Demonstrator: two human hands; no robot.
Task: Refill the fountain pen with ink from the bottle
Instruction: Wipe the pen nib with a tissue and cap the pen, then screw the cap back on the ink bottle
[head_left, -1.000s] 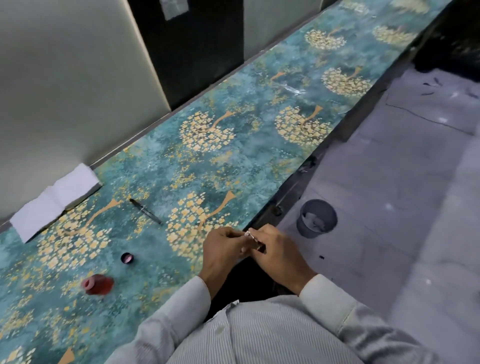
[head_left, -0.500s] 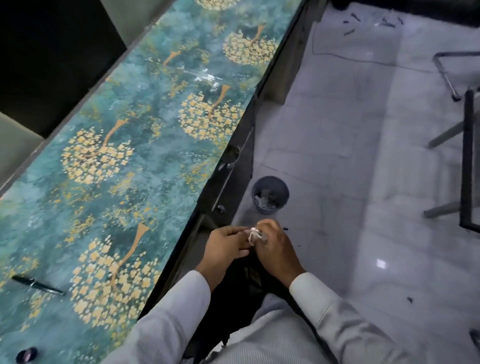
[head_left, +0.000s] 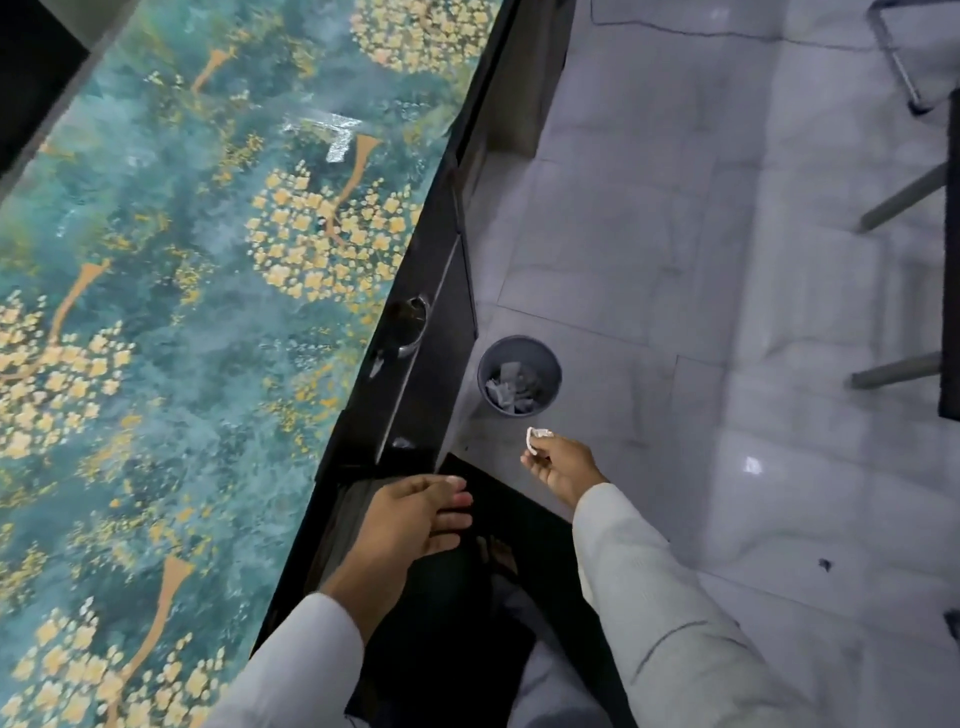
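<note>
Far left: tabletop (head_left: 182, 312), teal with gold blossom clusters, running diagonally up the view; patch of glare near its far middle. Fountain pen and ink bottle not in view anywhere on the visible stretch. Along tabletop's right edge: dark drawer front with metal handle (head_left: 410, 327). Below that, left hand (head_left: 415, 514) held palm-down over the dark lap area, just off the tabletop edge; fingers (head_left: 454, 501) extended and relaxed, slightly spread, nothing held. Pale sleeve (head_left: 296, 660) covering the left forearm. Further right, on the floor beside the drawer unit: small round grey waste bin (head_left: 519, 375), crumpled paper scraps inside. Just below the bin in view: right hand (head_left: 558, 462), raised, palm partly upturned, fingers curled in with thumb and fingertips pinching a small crumpled white tissue scrap (head_left: 537, 435); scrap near the bin's rim but apart from it. Right side: grey marbled floor tiles (head_left: 727, 312), a few dark specks; metal chair legs (head_left: 904, 197) at the far right edge.
</note>
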